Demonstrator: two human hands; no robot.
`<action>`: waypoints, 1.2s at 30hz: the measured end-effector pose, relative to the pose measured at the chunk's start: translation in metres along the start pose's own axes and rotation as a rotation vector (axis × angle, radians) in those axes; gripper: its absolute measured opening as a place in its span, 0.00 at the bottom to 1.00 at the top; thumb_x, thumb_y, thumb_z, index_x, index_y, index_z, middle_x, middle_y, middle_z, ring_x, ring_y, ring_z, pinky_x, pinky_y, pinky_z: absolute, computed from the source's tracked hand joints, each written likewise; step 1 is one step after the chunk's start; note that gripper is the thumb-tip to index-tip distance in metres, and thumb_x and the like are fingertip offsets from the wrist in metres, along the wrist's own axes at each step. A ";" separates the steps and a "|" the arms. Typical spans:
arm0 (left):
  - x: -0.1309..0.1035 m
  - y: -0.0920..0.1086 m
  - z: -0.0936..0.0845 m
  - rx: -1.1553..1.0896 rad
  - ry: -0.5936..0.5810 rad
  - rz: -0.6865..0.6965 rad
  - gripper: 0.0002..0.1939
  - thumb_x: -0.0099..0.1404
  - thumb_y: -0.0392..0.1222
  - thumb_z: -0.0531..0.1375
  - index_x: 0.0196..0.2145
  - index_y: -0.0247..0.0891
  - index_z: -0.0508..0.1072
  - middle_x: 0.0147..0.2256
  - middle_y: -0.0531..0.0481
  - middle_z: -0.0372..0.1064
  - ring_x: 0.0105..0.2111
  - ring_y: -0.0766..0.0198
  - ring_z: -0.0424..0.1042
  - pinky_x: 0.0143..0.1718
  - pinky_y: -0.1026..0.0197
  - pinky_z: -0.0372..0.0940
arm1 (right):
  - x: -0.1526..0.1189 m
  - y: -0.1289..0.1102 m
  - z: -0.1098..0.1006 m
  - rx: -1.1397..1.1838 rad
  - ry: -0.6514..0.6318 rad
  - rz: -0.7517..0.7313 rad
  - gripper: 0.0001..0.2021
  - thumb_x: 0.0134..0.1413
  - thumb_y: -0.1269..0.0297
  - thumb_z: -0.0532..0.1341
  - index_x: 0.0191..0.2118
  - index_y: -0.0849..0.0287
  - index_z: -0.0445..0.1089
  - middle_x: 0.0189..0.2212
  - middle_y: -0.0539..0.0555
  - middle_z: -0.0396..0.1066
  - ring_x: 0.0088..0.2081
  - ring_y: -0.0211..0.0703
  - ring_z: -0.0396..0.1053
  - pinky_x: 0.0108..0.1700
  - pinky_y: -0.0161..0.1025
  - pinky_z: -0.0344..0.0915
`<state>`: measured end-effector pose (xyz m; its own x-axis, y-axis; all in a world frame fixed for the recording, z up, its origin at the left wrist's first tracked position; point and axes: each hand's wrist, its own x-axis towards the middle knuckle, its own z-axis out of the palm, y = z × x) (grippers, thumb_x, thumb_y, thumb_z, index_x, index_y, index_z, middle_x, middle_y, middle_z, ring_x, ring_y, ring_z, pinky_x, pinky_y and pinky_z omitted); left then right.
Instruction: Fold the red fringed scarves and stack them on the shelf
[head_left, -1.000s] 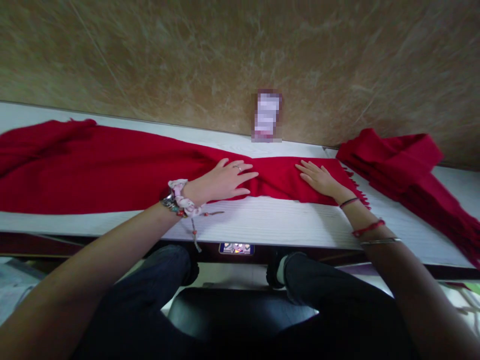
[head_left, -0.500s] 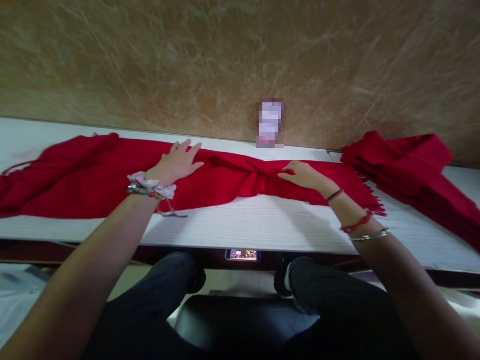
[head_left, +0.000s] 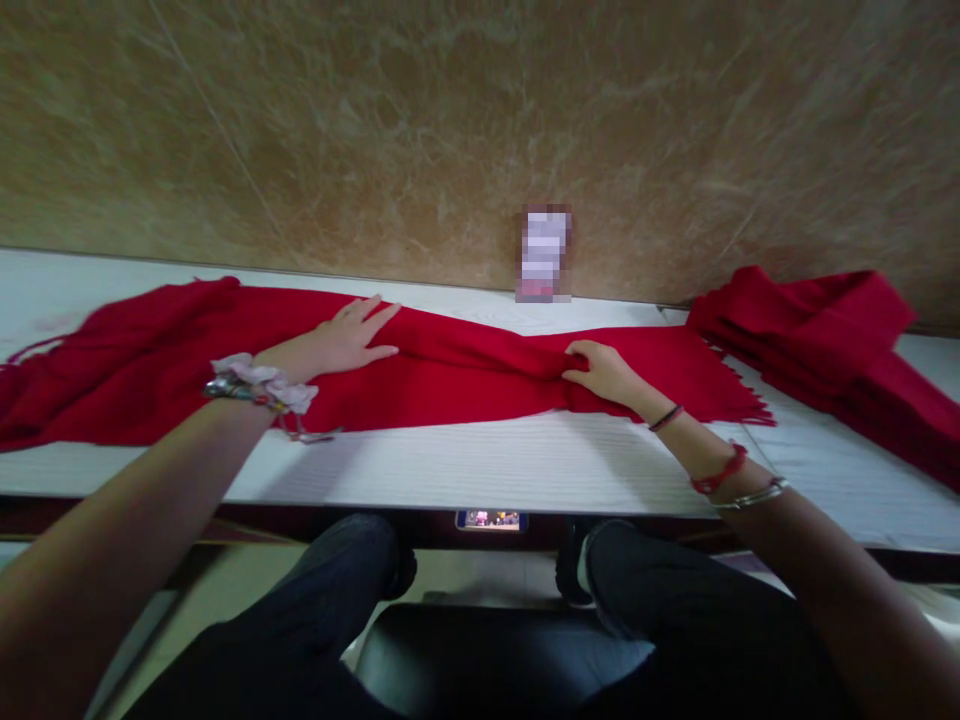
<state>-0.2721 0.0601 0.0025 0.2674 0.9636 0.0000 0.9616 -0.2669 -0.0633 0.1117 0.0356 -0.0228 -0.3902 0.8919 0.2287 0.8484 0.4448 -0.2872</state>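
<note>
A long red scarf (head_left: 450, 385) with a fringed right end lies along the white tabletop, its fabric creased and partly folded in the middle. My left hand (head_left: 341, 340) rests flat on it, left of centre, fingers spread. Toward the right end, my right hand (head_left: 600, 372) pinches a fold of the scarf between thumb and fingers. A scrunchie and beads circle my left wrist; bands and a bangle circle the right. The scarf's left end is bunched up.
More folded red cloth (head_left: 810, 330) is piled at the right. A blurred-out phone-like object (head_left: 544, 253) leans on the brown marbled wall (head_left: 450, 120). The white table (head_left: 450, 470) has a phone (head_left: 491, 520) below its front edge, above my knees.
My left hand has slid left and slightly down. My right hand has closed on the scarf's fold, and the creases in the middle have stretched out into a longer, smoother fold.
</note>
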 end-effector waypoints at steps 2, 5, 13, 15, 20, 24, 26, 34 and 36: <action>0.020 0.027 -0.014 0.001 0.073 0.186 0.29 0.68 0.46 0.44 0.64 0.34 0.50 0.66 0.41 0.38 0.65 0.54 0.41 0.62 0.53 0.43 | -0.002 -0.001 0.000 0.058 0.056 -0.040 0.10 0.47 0.71 0.59 0.39 0.59 0.71 0.39 0.56 0.74 0.40 0.48 0.70 0.42 0.45 0.67; 0.049 0.074 -0.029 -0.043 0.032 0.419 0.30 0.63 0.36 0.45 0.63 0.35 0.52 0.65 0.46 0.44 0.64 0.60 0.43 0.62 0.57 0.44 | -0.009 -0.003 0.000 0.125 0.065 -0.191 0.12 0.47 0.73 0.57 0.39 0.58 0.71 0.38 0.55 0.73 0.41 0.46 0.70 0.44 0.45 0.67; 0.061 0.121 -0.056 0.024 -0.075 0.611 0.18 0.55 0.32 0.53 0.42 0.36 0.74 0.40 0.48 0.73 0.41 0.63 0.70 0.45 0.65 0.61 | -0.034 -0.007 0.003 0.073 -0.019 -0.470 0.18 0.54 0.76 0.51 0.49 0.60 0.68 0.43 0.60 0.72 0.45 0.46 0.69 0.49 0.47 0.67; 0.038 0.114 -0.061 0.054 0.048 0.590 0.18 0.57 0.32 0.51 0.43 0.37 0.74 0.42 0.47 0.71 0.43 0.62 0.69 0.46 0.64 0.61 | -0.037 -0.003 0.000 0.059 0.026 -0.419 0.16 0.55 0.74 0.53 0.49 0.62 0.68 0.43 0.61 0.71 0.45 0.48 0.69 0.48 0.48 0.68; -0.032 0.111 -0.026 0.230 0.042 0.542 0.20 0.63 0.34 0.49 0.51 0.40 0.69 0.49 0.44 0.67 0.47 0.58 0.68 0.42 0.61 0.64 | -0.044 0.002 -0.003 0.012 0.038 -0.425 0.13 0.53 0.75 0.53 0.41 0.61 0.72 0.39 0.60 0.72 0.43 0.48 0.69 0.46 0.47 0.69; -0.049 0.112 0.015 0.273 0.131 0.435 0.24 0.65 0.29 0.44 0.56 0.38 0.64 0.51 0.41 0.65 0.49 0.56 0.66 0.44 0.58 0.64 | -0.051 0.002 0.001 -0.027 -0.018 -0.494 0.14 0.59 0.71 0.52 0.45 0.59 0.73 0.44 0.60 0.72 0.46 0.46 0.69 0.50 0.46 0.67; -0.046 0.109 0.015 0.268 0.148 0.411 0.24 0.64 0.29 0.46 0.57 0.39 0.64 0.51 0.41 0.64 0.48 0.56 0.66 0.43 0.59 0.65 | -0.052 0.004 0.003 -0.041 -0.007 -0.512 0.15 0.60 0.70 0.51 0.47 0.59 0.73 0.45 0.59 0.72 0.47 0.46 0.69 0.51 0.45 0.67; -0.043 0.107 -0.020 0.258 0.368 0.359 0.19 0.69 0.30 0.43 0.50 0.36 0.69 0.45 0.41 0.66 0.46 0.58 0.65 0.38 0.60 0.65 | -0.052 0.013 0.002 -0.090 0.179 -0.492 0.18 0.61 0.74 0.50 0.51 0.55 0.70 0.54 0.58 0.68 0.57 0.47 0.63 0.57 0.53 0.61; -0.048 0.110 -0.009 0.283 0.251 0.452 0.19 0.67 0.28 0.45 0.50 0.35 0.69 0.45 0.42 0.67 0.45 0.58 0.65 0.37 0.61 0.65 | -0.052 0.014 0.003 -0.103 0.064 -0.539 0.18 0.61 0.74 0.50 0.51 0.58 0.71 0.53 0.60 0.68 0.56 0.47 0.64 0.57 0.50 0.62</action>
<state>-0.1787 -0.0156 0.0044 0.6862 0.7129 0.1448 0.7047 -0.6020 -0.3755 0.1433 -0.0044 -0.0419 -0.7594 0.5320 0.3746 0.5664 0.8239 -0.0218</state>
